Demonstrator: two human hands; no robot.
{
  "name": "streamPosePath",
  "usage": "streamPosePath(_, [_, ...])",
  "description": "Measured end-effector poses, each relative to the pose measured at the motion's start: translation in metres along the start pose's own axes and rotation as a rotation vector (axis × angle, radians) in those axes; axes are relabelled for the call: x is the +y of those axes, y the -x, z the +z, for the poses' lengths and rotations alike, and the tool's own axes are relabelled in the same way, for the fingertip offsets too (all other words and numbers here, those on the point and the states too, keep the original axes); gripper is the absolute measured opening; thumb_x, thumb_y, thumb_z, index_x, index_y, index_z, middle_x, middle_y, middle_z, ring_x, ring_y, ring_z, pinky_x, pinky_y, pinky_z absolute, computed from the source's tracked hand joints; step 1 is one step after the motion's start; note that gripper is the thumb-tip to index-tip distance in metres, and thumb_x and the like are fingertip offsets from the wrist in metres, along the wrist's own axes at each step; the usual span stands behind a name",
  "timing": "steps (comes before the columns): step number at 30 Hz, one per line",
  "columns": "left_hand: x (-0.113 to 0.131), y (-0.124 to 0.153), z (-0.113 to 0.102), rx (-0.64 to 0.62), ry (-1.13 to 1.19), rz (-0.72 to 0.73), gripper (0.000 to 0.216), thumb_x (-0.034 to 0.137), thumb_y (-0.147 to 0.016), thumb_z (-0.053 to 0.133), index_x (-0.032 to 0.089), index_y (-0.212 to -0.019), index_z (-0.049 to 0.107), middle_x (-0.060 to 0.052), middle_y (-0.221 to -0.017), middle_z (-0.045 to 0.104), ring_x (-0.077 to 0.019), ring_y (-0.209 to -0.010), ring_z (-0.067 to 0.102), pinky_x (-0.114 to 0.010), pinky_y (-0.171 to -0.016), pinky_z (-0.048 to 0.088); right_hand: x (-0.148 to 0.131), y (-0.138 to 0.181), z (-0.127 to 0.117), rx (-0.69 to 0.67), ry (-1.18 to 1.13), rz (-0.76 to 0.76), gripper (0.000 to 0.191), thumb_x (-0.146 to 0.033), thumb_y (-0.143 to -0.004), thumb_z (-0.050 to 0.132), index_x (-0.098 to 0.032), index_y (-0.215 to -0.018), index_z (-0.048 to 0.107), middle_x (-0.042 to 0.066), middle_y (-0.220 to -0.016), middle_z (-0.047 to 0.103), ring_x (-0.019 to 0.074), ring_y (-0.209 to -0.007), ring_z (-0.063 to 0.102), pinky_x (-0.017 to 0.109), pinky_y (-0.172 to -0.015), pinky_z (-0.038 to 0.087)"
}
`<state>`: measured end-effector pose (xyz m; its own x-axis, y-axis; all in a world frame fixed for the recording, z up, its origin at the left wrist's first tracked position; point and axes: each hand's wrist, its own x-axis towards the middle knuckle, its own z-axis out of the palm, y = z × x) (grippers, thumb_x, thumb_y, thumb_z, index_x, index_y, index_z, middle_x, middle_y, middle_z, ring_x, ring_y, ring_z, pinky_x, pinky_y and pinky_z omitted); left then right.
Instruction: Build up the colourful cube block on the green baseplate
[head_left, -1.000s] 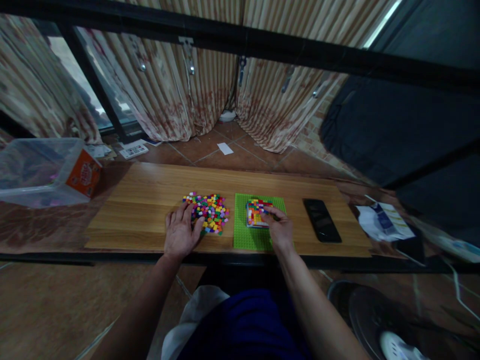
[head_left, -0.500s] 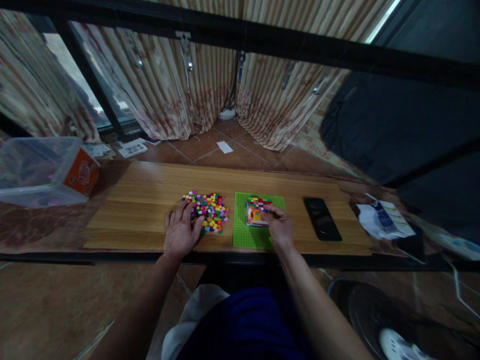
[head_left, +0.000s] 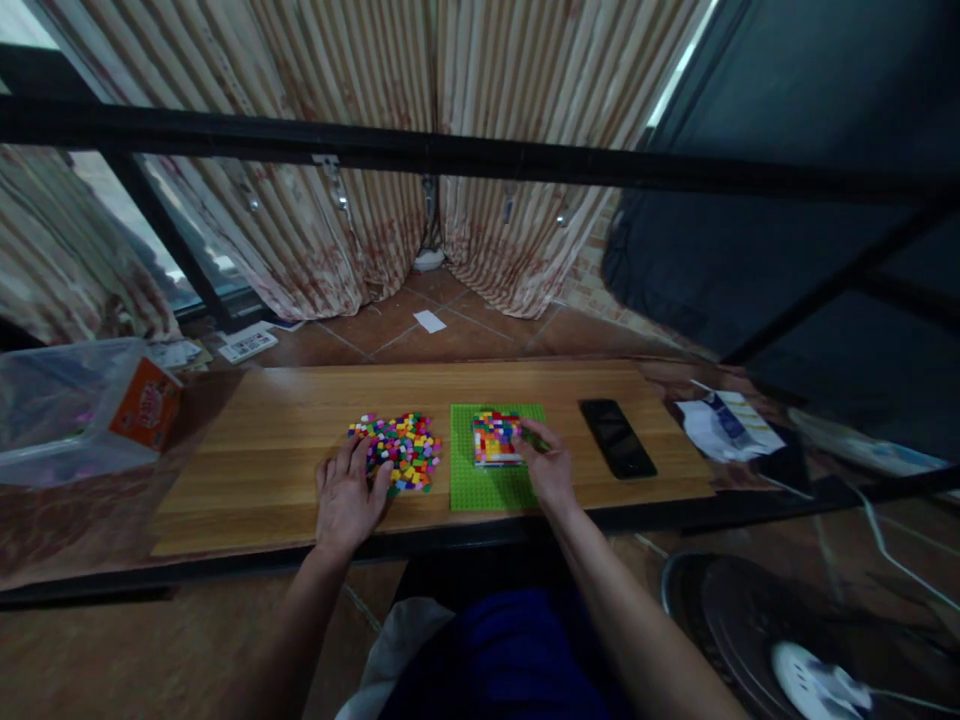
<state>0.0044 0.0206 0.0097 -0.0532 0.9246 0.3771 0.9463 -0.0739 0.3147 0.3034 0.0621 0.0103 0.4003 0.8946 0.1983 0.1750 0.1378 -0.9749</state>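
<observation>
A loose heap of small multicoloured toy bricks (head_left: 405, 450) lies on the wooden board. My left hand (head_left: 349, 492) rests at the heap's left edge, palm down, fingers spread and thumb apart, fingertips among the bricks. To the right, a green baseplate (head_left: 469, 493) carries a low, roughly square build of coloured bricks (head_left: 495, 436) with a pale lower layer. My right hand (head_left: 550, 467) is at the right side of this build, its thumb and forefinger apart near the edge. No brick shows between them; the other fingers are partly hidden.
A black phone (head_left: 616, 438) lies right of the baseplate. Beyond it is a crumpled white and blue packet (head_left: 731, 425). A clear plastic box (head_left: 64, 410) with an orange label stands at far left. A dark metal rail (head_left: 480, 150) crosses before striped curtains.
My right hand has drawn back from over the brick build to its right side. My left hand stays at the heap. The view has tilted up and shifted right.
</observation>
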Motion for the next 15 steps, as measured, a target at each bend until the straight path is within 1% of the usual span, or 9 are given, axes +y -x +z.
streamPosePath(3, [-0.003, -0.001, 0.001, 0.011, -0.003, 0.016, 0.055, 0.049, -0.094, 0.039, 0.017, -0.137, 0.049, -0.019, -0.140, 0.053, -0.0345, -0.123, 0.052, -0.054, -0.105, 0.037, -0.001, -0.007, -0.030, 0.091, 0.091, -0.033, 0.037, -0.043, -0.070, 0.071, -0.019, -0.098, 0.074, 0.011, -0.108, 0.068, 0.0245, -0.098, 0.062, 0.041, -0.082, 0.051])
streamPosePath(6, [-0.005, -0.002, 0.002, 0.018, -0.001, 0.028, 0.054, 0.049, -0.094, 0.039, 0.018, -0.137, 0.049, -0.019, -0.138, 0.053, -0.0343, -0.122, 0.053, -0.054, -0.104, 0.038, -0.003, -0.013, -0.064, 0.162, 0.204, -0.055, 0.039, -0.046, -0.073, 0.068, -0.017, -0.099, 0.073, 0.012, -0.106, 0.067, 0.0230, -0.091, 0.062, 0.040, -0.079, 0.051])
streamPosePath(8, [-0.005, -0.003, 0.002, 0.013, -0.004, 0.024, 0.054, 0.049, -0.094, 0.040, 0.017, -0.137, 0.050, -0.019, -0.138, 0.053, -0.0339, -0.123, 0.052, -0.054, -0.105, 0.038, -0.005, -0.011, -0.080, 0.180, 0.242, -0.048, 0.039, -0.047, -0.076, 0.066, -0.017, -0.101, 0.073, 0.012, -0.103, 0.068, 0.0217, -0.086, 0.062, 0.039, -0.078, 0.052])
streamPosePath(9, [-0.005, -0.003, 0.002, 0.008, -0.007, 0.018, 0.054, 0.049, -0.094, 0.040, 0.017, -0.136, 0.050, -0.018, -0.138, 0.053, -0.0336, -0.124, 0.052, -0.053, -0.106, 0.038, -0.007, -0.008, -0.084, 0.172, 0.247, -0.040, 0.039, -0.046, -0.077, 0.065, -0.016, -0.101, 0.072, 0.011, -0.102, 0.068, 0.0213, -0.085, 0.062, 0.039, -0.077, 0.052])
streamPosePath(11, [-0.005, -0.003, 0.002, -0.001, -0.012, 0.004, 0.054, 0.048, -0.094, 0.040, 0.015, -0.135, 0.051, -0.018, -0.138, 0.053, -0.0329, -0.127, 0.050, -0.052, -0.108, 0.036, -0.013, 0.004, -0.084, 0.133, 0.250, -0.036, 0.036, -0.045, -0.081, 0.062, -0.016, -0.100, 0.071, 0.011, -0.101, 0.068, 0.0209, -0.083, 0.063, 0.037, -0.076, 0.052])
streamPosePath(13, [-0.004, -0.003, 0.002, -0.009, -0.010, -0.008, 0.054, 0.047, -0.095, 0.038, 0.014, -0.135, 0.051, -0.019, -0.138, 0.054, -0.0326, -0.128, 0.049, -0.052, -0.109, 0.036, -0.022, 0.022, -0.072, 0.045, 0.257, -0.067, 0.030, -0.042, -0.086, 0.059, -0.017, -0.098, 0.071, 0.010, -0.099, 0.068, 0.0211, -0.085, 0.064, 0.036, -0.077, 0.053])
streamPosePath(14, [-0.004, -0.003, 0.002, -0.011, -0.004, -0.009, 0.053, 0.046, -0.095, 0.037, 0.013, -0.134, 0.051, -0.019, -0.138, 0.054, -0.0326, -0.128, 0.049, -0.052, -0.108, 0.037, -0.027, 0.033, -0.062, -0.025, 0.263, -0.099, 0.027, -0.040, -0.088, 0.057, -0.019, -0.097, 0.071, 0.009, -0.098, 0.068, 0.0212, -0.086, 0.064, 0.036, -0.079, 0.052])
streamPosePath(15, [-0.004, -0.003, 0.002, -0.011, 0.003, -0.008, 0.052, 0.046, -0.096, 0.036, 0.013, -0.134, 0.052, -0.019, -0.138, 0.054, -0.0326, -0.127, 0.050, -0.052, -0.108, 0.037, -0.032, 0.044, -0.051, -0.123, 0.262, -0.144, 0.023, -0.037, -0.090, 0.056, -0.021, -0.097, 0.071, 0.008, -0.097, 0.069, 0.0212, -0.090, 0.064, 0.036, -0.082, 0.052])
